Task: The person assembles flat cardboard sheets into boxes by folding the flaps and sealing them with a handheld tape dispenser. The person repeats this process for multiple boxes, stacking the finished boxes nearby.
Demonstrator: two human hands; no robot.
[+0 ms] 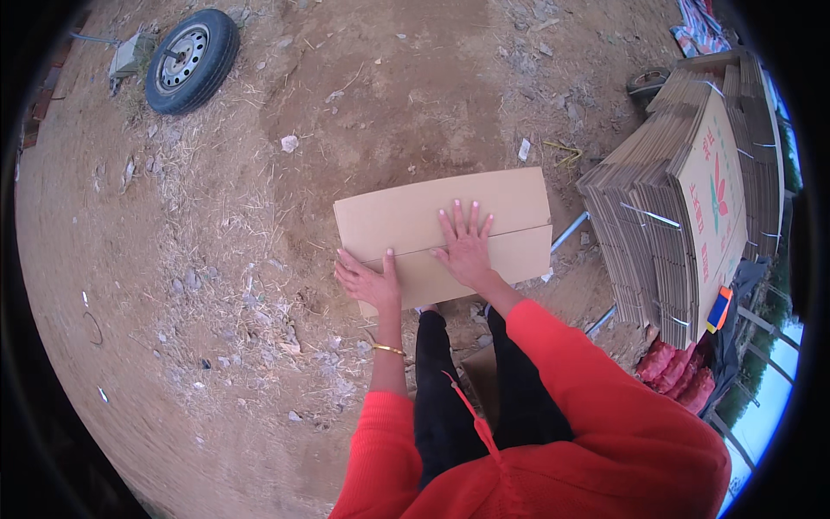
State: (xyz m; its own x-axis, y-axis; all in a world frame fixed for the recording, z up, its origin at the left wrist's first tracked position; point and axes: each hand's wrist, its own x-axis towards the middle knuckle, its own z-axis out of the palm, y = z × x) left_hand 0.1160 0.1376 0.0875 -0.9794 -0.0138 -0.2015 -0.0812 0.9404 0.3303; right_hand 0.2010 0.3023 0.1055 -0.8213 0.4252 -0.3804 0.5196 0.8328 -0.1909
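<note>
In front of my legs is a plain brown cardboard box (406, 208), its two long top flaps folded in so that they meet along a seam. My left hand (370, 278) rests at the box's left end, thumb lying near the seam and fingers spread over the edge. Flat on the top, right of the middle, lies my right hand (467, 246), fingers apart and pointing away from me across the seam. Neither hand holds anything. The sides and underside of the box are mostly hidden.
Tall bundles of flattened cardboard boxes (644, 203), tied with white straps, stand at the right. Below them sit red mesh sacks (679, 376) and an orange-and-blue object (719, 310). A wheel with a tyre (192, 62) lies far left on dirt ground strewn with straw and scraps.
</note>
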